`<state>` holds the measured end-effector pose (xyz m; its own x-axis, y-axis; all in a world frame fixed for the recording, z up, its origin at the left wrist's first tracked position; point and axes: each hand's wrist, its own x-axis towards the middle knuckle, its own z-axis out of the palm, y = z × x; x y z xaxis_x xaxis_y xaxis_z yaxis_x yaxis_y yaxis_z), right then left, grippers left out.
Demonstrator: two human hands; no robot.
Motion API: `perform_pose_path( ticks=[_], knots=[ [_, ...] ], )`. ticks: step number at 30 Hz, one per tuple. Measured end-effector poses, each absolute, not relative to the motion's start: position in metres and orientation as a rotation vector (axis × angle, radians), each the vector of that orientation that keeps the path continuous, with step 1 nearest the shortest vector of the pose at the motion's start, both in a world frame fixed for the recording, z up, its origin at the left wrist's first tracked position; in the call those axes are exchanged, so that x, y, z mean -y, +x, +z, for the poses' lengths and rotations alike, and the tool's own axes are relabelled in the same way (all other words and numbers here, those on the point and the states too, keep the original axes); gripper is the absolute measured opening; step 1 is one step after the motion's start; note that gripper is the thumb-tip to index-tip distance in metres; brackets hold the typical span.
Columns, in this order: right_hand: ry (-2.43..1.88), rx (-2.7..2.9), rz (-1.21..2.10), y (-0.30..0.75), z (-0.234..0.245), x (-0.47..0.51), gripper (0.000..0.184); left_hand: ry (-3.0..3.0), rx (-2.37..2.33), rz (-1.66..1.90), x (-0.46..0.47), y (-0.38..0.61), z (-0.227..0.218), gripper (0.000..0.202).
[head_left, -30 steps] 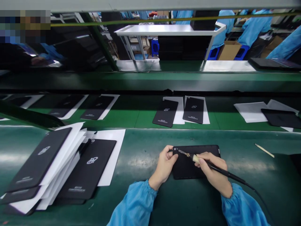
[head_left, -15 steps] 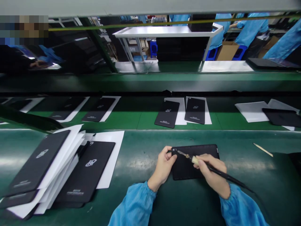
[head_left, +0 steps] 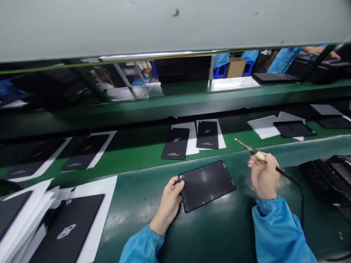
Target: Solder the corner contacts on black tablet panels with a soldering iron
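My left hand [head_left: 170, 199] pinches the left corner of a black tablet back cover [head_left: 207, 188], thumb on top and fingers beneath. The cover is tilted, its inner side facing up, with a small pale label patch near my thumb. My right hand [head_left: 264, 175] is closed around the light-coloured handle of a soldering iron [head_left: 257, 155]. The iron's metal tip points up and to the left, apart from the cover. Its black cable runs down along the right side of my wrist.
At left lies a stack of black covers [head_left: 68, 226] interleaved with white sheets [head_left: 100, 215]. More covers [head_left: 175, 144] on paper lie along the green belt [head_left: 145, 155]. A dark bulky object [head_left: 320, 179] stands at right. Across the bench is a co-worker's blue sleeve [head_left: 283, 60].
My right hand has lifted the soldering iron away from the cover, to the right and up. My left hand has tilted the cover. The whole view has shifted, bringing the dark object at right into sight.
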<state>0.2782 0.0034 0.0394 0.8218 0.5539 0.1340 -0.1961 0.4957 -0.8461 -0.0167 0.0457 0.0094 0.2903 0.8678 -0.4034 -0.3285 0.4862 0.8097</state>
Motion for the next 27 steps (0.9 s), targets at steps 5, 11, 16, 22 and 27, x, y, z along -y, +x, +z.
perform_pose_path(
  ticks=[5, 11, 16, 22, 27],
  knots=[
    [-0.863, 0.317, 0.408, 0.308, 0.047, 0.008, 0.023, 0.779, -0.932, 0.912, -0.091, 0.065, 0.018, 0.042],
    [-0.850, 0.320, 0.323, 0.317, 0.054, 0.014, 0.024, 1.090, -0.969, 0.860, -0.150, 0.192, 0.034, 0.030],
    [-0.872, 0.268, 0.298, 0.317, 0.058, 0.016, 0.025, 1.558, -1.171, 0.841, -0.171, 0.209, 0.036, 0.065],
    [-0.881, 0.263, 0.347, 0.312, 0.056, 0.016, 0.025, 2.252, -1.700, 0.176, -0.175, 0.206, 0.016, 0.095],
    [-0.868, 0.243, 0.402, 0.311, 0.054, 0.016, 0.023, 2.291, -1.736, 0.079, -0.177, 0.203, 0.010, 0.085]
  ],
)
